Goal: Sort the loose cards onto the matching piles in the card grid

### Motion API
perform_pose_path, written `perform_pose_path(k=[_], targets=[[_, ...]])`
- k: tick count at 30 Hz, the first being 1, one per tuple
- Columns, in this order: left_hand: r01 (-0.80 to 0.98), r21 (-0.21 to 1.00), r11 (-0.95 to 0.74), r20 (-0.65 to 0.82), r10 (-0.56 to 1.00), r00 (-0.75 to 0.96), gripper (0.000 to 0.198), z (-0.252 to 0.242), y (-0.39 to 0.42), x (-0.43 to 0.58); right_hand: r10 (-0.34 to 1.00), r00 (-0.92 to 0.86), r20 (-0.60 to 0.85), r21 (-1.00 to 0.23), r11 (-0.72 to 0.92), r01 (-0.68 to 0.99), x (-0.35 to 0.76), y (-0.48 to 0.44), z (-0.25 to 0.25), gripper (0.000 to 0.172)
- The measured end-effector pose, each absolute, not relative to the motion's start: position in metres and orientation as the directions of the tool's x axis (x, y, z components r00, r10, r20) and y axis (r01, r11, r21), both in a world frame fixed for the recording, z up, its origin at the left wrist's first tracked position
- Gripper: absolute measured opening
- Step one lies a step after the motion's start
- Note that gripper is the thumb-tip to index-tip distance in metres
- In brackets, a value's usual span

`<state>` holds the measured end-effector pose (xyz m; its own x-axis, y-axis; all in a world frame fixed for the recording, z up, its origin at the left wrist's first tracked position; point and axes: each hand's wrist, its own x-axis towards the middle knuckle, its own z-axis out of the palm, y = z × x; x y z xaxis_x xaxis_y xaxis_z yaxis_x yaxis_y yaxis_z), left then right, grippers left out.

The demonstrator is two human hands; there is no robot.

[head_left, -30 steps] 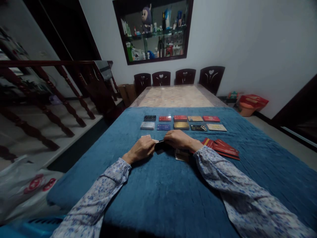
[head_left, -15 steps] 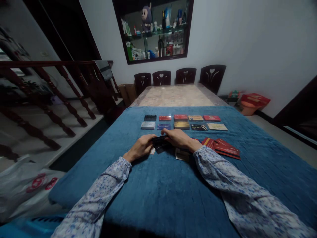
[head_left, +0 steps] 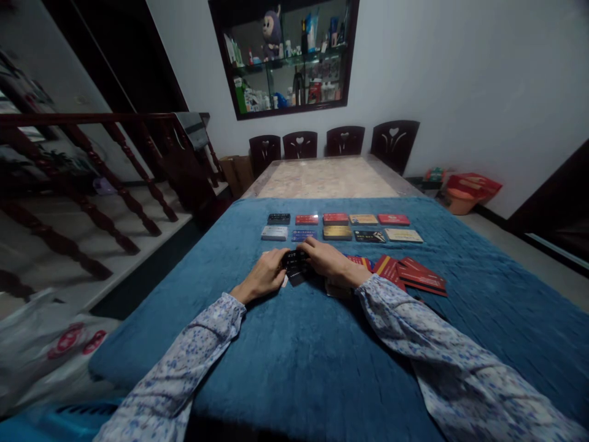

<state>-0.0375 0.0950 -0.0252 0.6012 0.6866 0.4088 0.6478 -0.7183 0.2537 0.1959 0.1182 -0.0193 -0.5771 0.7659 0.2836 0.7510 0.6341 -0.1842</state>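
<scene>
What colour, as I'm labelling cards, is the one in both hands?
The card is black with pale print; head view shows it best.

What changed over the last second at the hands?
The black card between the left hand and right hand was nearly edge-on; it has tipped so its printed face shows to the camera. Both hands keep hold of it, with no visible release. Unchanged: the two rows of cards beyond the hands and the red cards at right.

A plush toy (head_left: pixel 273 37) is displayed in a wall cabinet (head_left: pixel 292 112); dark chairs (head_left: pixel 334 142) are lined up along the wall (head_left: pixel 455 80).
</scene>
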Motion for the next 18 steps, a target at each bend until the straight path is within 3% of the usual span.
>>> perform_pose_path(k=[10, 18], targets=[[0.647, 0.325, -0.690, 0.418, 0.718, 0.556, 0.053, -0.027, 0.095, -0.039, 0.646, -0.637, 0.420, -0.292, 0.761, 0.580, 0.202, 0.130, -0.032, 0.063], [0.651, 0.335, -0.681, 0.412, 0.727, 0.548, 0.054, -0.027, 0.098, -0.039, 0.652, -0.665, 0.362, -0.286, 0.757, 0.587, 0.207, 0.127, -0.026, 0.057]])
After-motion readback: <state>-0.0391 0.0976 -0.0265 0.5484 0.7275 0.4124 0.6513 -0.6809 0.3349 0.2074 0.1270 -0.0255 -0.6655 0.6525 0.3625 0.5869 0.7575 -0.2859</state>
